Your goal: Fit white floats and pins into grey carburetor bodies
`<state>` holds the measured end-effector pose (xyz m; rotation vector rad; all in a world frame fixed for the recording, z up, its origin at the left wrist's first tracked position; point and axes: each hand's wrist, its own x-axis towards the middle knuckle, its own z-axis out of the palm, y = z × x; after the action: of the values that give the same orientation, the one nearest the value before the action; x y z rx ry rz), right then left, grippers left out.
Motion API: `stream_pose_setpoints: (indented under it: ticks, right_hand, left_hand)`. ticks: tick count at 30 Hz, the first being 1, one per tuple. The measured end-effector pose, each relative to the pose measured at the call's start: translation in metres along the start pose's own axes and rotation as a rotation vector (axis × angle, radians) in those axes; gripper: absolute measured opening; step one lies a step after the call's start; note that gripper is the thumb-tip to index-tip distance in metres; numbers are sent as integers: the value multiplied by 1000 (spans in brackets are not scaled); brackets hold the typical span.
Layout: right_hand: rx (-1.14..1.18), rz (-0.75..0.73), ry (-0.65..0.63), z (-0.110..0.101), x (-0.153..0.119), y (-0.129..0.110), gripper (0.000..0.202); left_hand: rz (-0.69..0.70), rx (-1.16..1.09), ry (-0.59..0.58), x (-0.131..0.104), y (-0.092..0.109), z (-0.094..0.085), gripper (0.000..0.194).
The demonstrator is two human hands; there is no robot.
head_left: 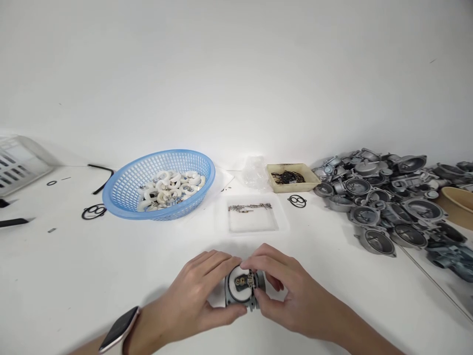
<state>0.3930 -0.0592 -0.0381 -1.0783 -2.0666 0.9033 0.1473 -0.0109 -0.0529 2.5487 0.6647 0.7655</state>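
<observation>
On the table in front of me lies a small grey metal carburetor body [260,281], its open side facing up. A white ring-shaped float [242,297] sits in it, around a dark centre with two brass-coloured jets [240,281]. My left hand [199,291] grips the body from the left, thumb at the near edge and fingers at the far edge. My right hand [286,291] is curled over the right side, with its thumb and index fingertip on the carburetor by the float's hinge. Whether a small pin is between those fingertips cannot be seen.
A blue basket [158,214] holds white floats. A clear tray [253,227] contains small metal pins, and a cream tray [295,187] black rubber rings. Black gaskets [297,200] lie about. Metal bowls [377,241] are heaped at right, beside a tan container [458,204]. A white basket [22,158] stands left.
</observation>
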Motion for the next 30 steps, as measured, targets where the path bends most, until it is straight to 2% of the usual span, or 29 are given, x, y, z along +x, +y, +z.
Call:
stream_pose_setpoints:
  ticks: [30]
  right_hand:
    - [48,-22,68,5,1,0,57]
  left_hand:
    - [22,23,24,0,1,0,45]
